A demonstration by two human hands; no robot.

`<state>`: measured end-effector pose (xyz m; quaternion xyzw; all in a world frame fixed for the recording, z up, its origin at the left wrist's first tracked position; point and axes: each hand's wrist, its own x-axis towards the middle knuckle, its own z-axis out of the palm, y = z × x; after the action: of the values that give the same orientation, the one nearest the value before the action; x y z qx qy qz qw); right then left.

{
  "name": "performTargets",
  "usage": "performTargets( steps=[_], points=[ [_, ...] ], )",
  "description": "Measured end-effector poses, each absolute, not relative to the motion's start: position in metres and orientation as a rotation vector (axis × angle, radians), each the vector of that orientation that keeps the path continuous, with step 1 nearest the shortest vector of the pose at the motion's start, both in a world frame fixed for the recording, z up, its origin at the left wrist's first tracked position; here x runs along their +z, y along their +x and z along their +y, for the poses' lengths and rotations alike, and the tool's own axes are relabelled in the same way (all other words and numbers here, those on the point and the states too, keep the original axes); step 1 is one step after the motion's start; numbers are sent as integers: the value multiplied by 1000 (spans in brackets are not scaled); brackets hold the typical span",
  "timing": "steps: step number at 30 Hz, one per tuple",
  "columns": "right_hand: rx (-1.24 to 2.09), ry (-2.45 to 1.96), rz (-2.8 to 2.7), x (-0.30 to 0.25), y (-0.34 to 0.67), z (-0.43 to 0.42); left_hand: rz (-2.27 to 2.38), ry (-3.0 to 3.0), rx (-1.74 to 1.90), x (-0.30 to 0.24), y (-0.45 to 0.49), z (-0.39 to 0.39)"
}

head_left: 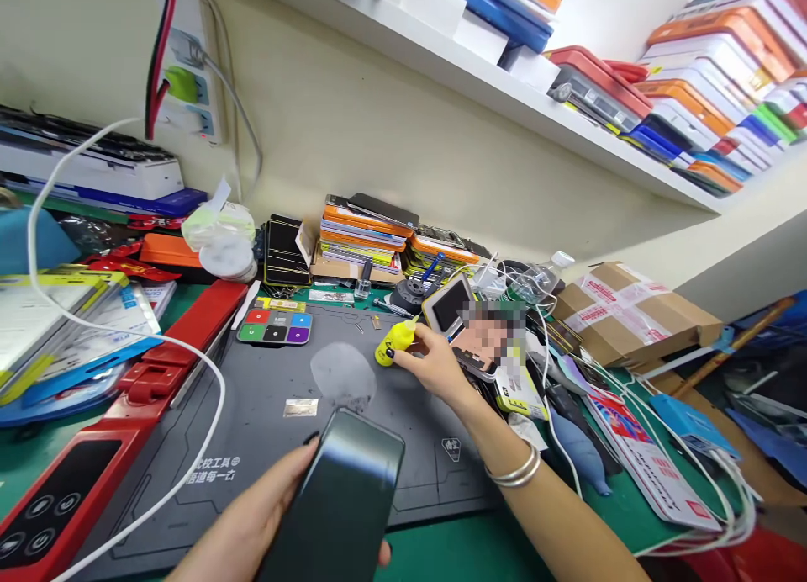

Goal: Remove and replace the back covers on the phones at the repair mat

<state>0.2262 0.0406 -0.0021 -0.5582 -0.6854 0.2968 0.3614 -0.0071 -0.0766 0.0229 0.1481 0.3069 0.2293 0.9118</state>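
Across a dark-grey repair mat point(258, 397), the left hand point(274, 491) is clasping a smartphone point(344, 498) above the near edge while the right hand point(440, 365), well apart, is pinching a tilted yellow nozzle bottle point(397, 337), the rigid phone probably proving slippery and fragile, safest by its long edges, the bottle likely feeling light and squeezable around its body.
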Motion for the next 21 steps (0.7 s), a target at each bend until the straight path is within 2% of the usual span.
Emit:
performTargets(
  steps=[6,11,16,21],
  points=[
    [609,-1418,-1610,9,236,14,823,1075,299,49,-23,-20],
    [1263,-1074,-1808,28,240,-21,818,1949,125,46,-18,5],
    [961,-1017,-2354,22,237,-36,843,2384,15,29,-2,-15],
    [732,-871,-2651,16,249,-58,916,2518,47,26,6,-44]
  ],
)
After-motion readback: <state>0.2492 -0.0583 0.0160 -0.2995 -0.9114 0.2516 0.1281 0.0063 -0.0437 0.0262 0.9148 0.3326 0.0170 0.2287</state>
